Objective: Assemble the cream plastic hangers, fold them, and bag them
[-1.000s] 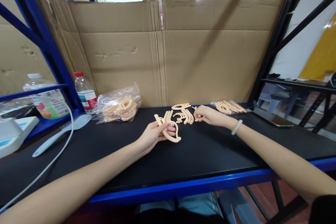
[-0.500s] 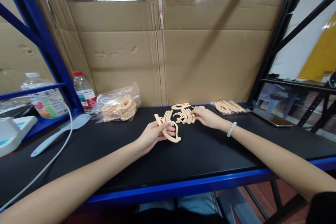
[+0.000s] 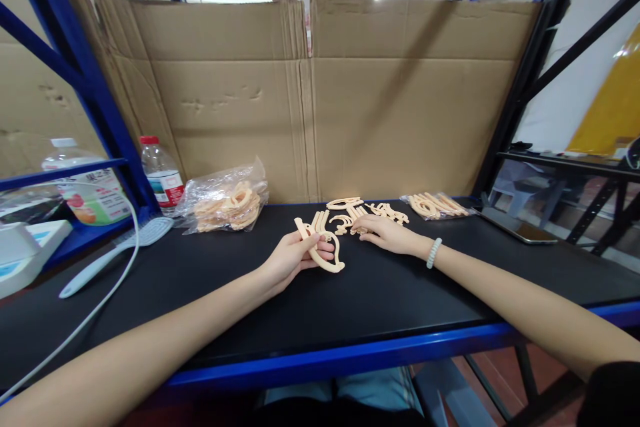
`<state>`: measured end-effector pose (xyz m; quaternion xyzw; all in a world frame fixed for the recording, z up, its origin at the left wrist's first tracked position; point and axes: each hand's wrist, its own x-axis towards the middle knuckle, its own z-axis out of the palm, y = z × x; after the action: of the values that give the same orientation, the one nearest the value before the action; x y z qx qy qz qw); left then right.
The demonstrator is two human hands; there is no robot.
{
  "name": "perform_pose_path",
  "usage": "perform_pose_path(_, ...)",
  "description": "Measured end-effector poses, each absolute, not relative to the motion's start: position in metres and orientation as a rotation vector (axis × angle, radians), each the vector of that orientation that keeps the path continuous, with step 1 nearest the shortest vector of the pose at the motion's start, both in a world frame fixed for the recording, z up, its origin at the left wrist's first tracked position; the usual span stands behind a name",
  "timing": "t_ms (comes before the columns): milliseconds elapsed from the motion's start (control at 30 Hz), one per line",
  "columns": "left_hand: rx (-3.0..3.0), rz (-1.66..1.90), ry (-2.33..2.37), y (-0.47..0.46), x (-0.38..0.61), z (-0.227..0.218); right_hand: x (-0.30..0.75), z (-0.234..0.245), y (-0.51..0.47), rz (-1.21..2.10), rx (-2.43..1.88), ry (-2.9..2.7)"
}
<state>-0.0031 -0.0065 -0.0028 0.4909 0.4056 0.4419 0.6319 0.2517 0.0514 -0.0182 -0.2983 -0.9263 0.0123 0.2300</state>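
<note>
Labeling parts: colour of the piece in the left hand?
The piece is pale peach; head view.

right hand (image 3: 385,235): fingertips cover part of the loose beige pieces (image 3: 345,203), grip unclear. left hand (image 3: 290,259): fingers hide the curved piece (image 3: 327,261) mid-section.

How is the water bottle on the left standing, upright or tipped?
Upright: the water bottle stands on its base, red cap on top.
</note>
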Motion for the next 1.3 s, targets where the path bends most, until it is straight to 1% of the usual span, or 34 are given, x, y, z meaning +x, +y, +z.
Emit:
perform_pose_path(167,1.116,1.009,0.928,-0.007,-0.003,-0.002,0.257,-0.019,0.054,0.047,-0.865,-2.495)
perform_pose_path(367,1.123,0.995,0.950,-0.008,-0.002,0.000,0.256,-0.024,0.063,-0.089,-0.962,-2.394)
perform_pose_path(500,1.127,0.990,0.965,-0.009,-0.002,0.000,0.252,-0.028,0.070,-0.053,-1.061,-2.369)
perform_pose_path(600,1.128,0.996,0.964,-0.008,-0.002,0.000,0.251,-0.029,0.070,-0.034,-1.069,-2.355)
perform_pose_path(867,1.136,0.992,0.960,-0.009,-0.002,0.000,0.250,-0.027,0.067,-0.105,-1.085,-2.339)
perform_pose_path(967,1.174,0.979,0.954,-0.008,-0.002,-0.001,0.242,-0.019,0.051,-0.156,-0.983,-2.268)
perform_pose_path(1100,1.272,0.976,0.919,-0.005,-0.002,-0.003,0.220,-0.004,0.016,-0.230,-0.596,-2.314)
perform_pose_path(1200,1.389,0.973,0.879,-0.005,-0.003,-0.003,0.206,0.000,-0.003,-0.445,-0.350,-2.576)
perform_pose_path(1300,1.475,0.941,0.813,-0.007,-0.003,-0.003,0.202,-0.001,-0.007,-0.644,-0.298,-2.688)
